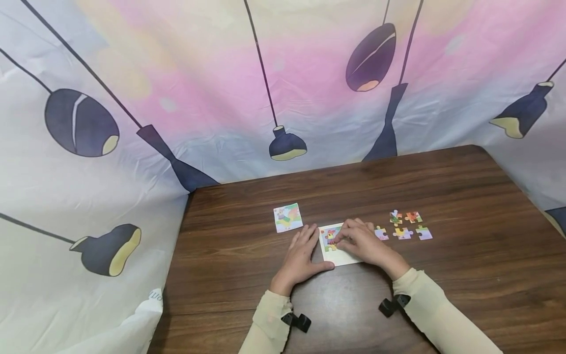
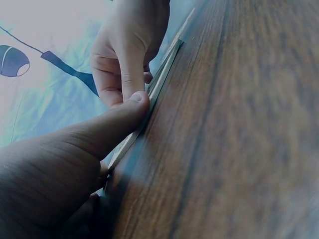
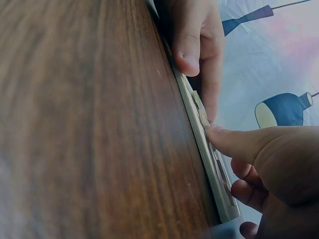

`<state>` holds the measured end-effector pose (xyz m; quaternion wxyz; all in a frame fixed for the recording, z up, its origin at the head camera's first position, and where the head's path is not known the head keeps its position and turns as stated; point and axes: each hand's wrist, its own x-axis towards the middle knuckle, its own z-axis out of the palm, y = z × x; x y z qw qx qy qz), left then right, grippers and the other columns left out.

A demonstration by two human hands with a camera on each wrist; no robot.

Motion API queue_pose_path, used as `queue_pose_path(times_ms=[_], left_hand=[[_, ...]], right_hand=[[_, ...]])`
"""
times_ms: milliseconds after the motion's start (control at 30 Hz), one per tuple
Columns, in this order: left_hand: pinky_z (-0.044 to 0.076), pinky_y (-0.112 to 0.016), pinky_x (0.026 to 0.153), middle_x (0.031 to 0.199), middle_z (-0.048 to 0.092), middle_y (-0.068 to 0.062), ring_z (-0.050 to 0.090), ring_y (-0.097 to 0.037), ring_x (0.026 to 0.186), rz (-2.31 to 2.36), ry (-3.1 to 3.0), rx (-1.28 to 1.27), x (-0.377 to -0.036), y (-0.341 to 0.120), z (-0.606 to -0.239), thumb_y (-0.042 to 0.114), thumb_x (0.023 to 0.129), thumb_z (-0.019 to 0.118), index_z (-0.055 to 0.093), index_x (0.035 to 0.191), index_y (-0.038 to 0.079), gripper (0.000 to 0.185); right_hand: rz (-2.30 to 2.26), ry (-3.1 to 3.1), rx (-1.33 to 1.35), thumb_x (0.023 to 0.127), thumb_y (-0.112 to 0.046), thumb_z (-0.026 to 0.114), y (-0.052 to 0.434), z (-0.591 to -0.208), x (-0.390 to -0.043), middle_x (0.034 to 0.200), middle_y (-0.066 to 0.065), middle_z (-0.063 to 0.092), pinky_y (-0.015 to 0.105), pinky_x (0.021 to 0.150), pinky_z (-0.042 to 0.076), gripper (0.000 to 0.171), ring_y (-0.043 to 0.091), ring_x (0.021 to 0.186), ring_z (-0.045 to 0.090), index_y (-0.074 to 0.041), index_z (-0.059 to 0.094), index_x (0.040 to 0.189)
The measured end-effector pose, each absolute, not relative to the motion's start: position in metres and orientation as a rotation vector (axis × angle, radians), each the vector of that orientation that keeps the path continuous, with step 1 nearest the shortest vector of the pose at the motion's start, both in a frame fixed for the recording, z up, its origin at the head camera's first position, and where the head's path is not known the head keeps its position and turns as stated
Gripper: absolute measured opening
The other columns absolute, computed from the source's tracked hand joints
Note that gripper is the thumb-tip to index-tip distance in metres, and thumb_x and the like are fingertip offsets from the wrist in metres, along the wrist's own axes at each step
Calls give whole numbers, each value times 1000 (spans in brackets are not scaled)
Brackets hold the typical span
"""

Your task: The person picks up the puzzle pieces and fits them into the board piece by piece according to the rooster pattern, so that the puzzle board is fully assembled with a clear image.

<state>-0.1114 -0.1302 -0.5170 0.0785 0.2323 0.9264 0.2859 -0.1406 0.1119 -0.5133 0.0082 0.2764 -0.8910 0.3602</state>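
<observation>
A white puzzle board (image 1: pixel 342 257) lies on the table with colourful pieces joined in its upper left part. My left hand (image 1: pixel 301 255) rests along its left side, fingers stretched forward and thumb (image 2: pixel 133 102) at the near corner. Over the board, my right hand (image 1: pixel 360 240) has curled fingers and pinches a puzzle piece low against the joined ones. From the right wrist, that puzzle piece (image 3: pixel 199 107) shows edge-on, slightly raised, with the thumb (image 3: pixel 224 139) against it; its picture is mostly hidden by the fingers.
Several loose puzzle pieces (image 1: pixel 403 233) lie to the right of the board, one partly behind the right hand. A square picture card (image 1: pixel 288 218) lies beyond the left hand. The brown wooden table (image 1: pixel 230 275) meets a lamp-patterned cloth (image 1: pixel 199 123) at the back and left.
</observation>
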Motion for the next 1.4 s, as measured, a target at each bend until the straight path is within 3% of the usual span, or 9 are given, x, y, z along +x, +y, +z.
queue_pose_path(times_ms=[333, 567, 1400], left_hand=[[14, -52, 131, 174, 25, -9, 12, -29, 163, 841, 2780, 698, -113, -129, -519, 56, 92, 78, 29, 167, 6, 103], [13, -52, 131, 174, 24, -9, 11, -29, 163, 847, 2773, 707, -113, -130, -519, 55, 92, 78, 28, 167, 7, 102], [11, -50, 131, 174, 23, -10, 10, -29, 163, 862, 2770, 714, -113, -130, -520, 54, 92, 79, 28, 167, 6, 103]], right_hand=[[1119, -2733, 911, 91, -14, 83, 108, -513, -138, 96, -11, 60, 42, 82, 30, 14, 18, 99, 54, -22, 83, 103], [976, -2750, 1027, 95, -17, 81, 103, -510, -137, 98, -10, 57, 41, 80, 28, 17, 14, 95, 48, -23, 84, 111], [865, -2782, 1050, 96, -13, 80, 98, -504, -133, 107, -3, 66, 39, 80, 33, 17, 18, 98, 53, -19, 85, 111]])
